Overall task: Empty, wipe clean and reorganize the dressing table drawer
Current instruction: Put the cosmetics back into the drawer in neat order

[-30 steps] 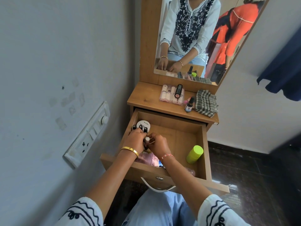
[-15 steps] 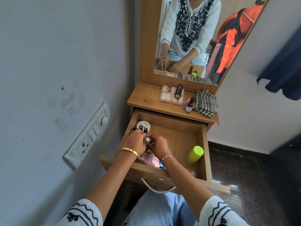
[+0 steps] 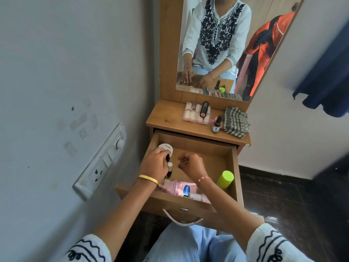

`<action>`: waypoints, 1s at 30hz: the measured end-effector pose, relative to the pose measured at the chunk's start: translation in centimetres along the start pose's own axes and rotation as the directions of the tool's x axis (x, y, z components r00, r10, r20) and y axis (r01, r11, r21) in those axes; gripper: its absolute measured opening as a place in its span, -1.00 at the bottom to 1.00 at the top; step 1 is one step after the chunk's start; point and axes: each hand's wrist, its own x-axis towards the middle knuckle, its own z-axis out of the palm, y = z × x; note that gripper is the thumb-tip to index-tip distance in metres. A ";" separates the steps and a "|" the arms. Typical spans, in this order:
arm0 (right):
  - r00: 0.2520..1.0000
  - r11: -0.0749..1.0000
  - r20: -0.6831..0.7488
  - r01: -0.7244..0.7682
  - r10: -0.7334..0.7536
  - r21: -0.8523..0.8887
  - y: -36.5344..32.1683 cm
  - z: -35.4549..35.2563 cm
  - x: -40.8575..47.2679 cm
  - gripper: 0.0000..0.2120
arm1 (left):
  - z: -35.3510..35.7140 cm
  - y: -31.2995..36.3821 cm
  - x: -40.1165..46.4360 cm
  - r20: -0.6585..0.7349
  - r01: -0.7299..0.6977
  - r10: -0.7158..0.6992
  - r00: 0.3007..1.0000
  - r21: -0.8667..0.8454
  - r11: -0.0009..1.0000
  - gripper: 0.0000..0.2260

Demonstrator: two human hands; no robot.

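1. The left hand [image 3: 153, 163] gripped small bottles [image 3: 169, 168] in the drawer [image 3: 233, 173].
2. The right hand [image 3: 190, 164], beside it, pinched a thin stick [image 3: 184, 162].
3. The bottles looked light, glassy, probably slippery; best grasped round their bodies.
4. A pink tube [image 3: 176, 187] lay under the wrists.

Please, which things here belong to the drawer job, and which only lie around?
Job: drawer, white jar, small bottles, pink tube, green cap, checked cloth, lipstick box.
Lying about: mirror, wall switches, blue cloth.
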 end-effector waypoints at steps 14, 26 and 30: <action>0.865 0.978 -0.495 0.027 0.079 0.205 -1.0 -15.1 5.6 -0.92 | 0.8 11.0 9.4 0.012 -0.075 0.080 0.997 -0.233 0.970 -0.70; 0.900 0.984 -0.425 -0.025 0.100 0.178 2.3 -17.7 8.5 -0.84 | 5.5 14.7 14.1 0.062 0.023 -0.009 0.998 -0.234 0.972 -0.74; 0.908 0.988 -0.410 -0.027 0.089 0.155 2.8 -17.8 8.7 -0.86 | 6.0 14.4 14.0 0.044 0.034 -0.023 0.999 -0.261 0.965 -0.77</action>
